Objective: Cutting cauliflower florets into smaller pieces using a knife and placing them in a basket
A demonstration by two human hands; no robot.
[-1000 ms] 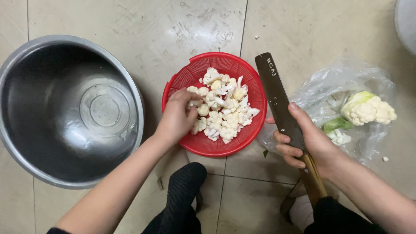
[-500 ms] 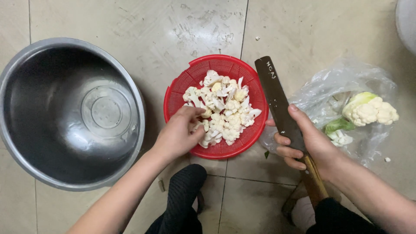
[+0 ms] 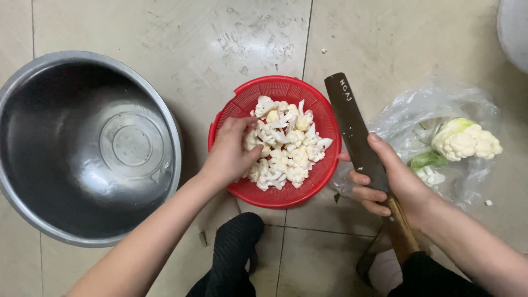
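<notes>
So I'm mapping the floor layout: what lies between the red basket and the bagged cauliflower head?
In the head view, the cleaver, gripped by the right hand, lies between the red basket and the cauliflower head.

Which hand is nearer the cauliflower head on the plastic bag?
Right. The right hand, gripping the cleaver, sits just left of the cauliflower head; the left hand is across the red basket.

A kitchen floor, likely in a home: pale glazed tiles (image 3: 247, 33) carry a big steel basin (image 3: 82, 148), a red basket (image 3: 286, 88) of cauliflower pieces (image 3: 289, 148), a cleaver (image 3: 357, 137), and a cauliflower (image 3: 467, 140) on a plastic bag (image 3: 434, 104).
</notes>
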